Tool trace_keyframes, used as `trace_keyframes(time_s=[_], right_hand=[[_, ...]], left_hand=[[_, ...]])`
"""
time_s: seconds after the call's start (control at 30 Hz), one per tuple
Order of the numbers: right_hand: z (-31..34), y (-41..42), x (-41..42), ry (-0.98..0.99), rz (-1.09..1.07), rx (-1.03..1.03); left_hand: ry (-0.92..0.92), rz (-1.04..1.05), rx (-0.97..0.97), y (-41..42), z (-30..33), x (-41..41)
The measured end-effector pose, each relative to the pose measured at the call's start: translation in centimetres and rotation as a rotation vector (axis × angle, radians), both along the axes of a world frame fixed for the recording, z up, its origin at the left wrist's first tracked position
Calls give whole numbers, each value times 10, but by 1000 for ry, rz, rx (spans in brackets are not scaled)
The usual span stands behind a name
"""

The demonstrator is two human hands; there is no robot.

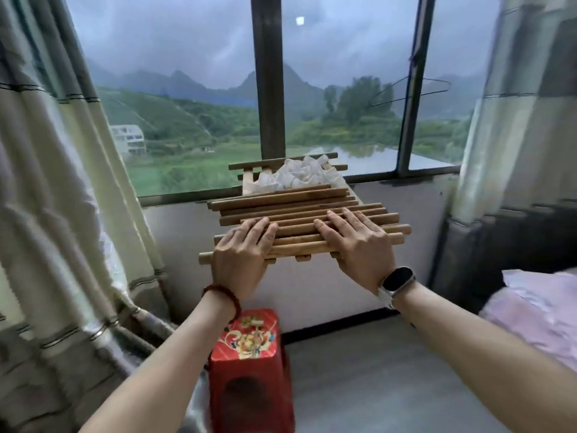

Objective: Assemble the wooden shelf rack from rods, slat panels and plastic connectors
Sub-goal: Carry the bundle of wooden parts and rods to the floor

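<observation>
Green hills fill the window (343, 89) across the upper frame. At centre, both hands carry stacked slat panels (299, 260) loaded with rods (281, 201) and white plastic connectors (296, 175); left hand (242, 253) and right hand (352, 242) lie spread, fingers flat on the rods. Below stands a red stool (249, 354).

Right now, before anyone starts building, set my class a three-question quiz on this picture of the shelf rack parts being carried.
1. True or false: the left hand and the right hand both lie on top of the wooden rods.
2. Multiple choice: the white plastic connectors are heaped
A. on the red stool
B. at the far end of the stack, near the window
C. on the bed
3. Fill in: the red stool stands on the floor ______ the carried stack.

Key
1. True; the fingers rest straight across the rods.
2. B
3. Below
</observation>
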State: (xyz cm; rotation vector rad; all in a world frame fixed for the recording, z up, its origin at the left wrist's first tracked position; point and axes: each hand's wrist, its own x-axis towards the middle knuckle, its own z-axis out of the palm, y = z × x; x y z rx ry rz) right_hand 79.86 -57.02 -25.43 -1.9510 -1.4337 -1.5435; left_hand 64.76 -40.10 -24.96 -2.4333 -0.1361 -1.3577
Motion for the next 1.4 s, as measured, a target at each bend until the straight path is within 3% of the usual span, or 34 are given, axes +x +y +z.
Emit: trace_keyframes(time_s=[0.33,0.77,1.1,1.4], right_hand=[[-40,-32,150,38,-300,-26],[-123,-22,331,154,-430,-40],[-328,-28,484,130,-430,-4],[-592,-19,548,187,-453,-62]], left_hand=[[2,-342,-47,8,-45,211],[42,-493,-57,28,-130,427],[13,-482,-10,21,-328,579],[109,-487,-57,30,-589,641]])
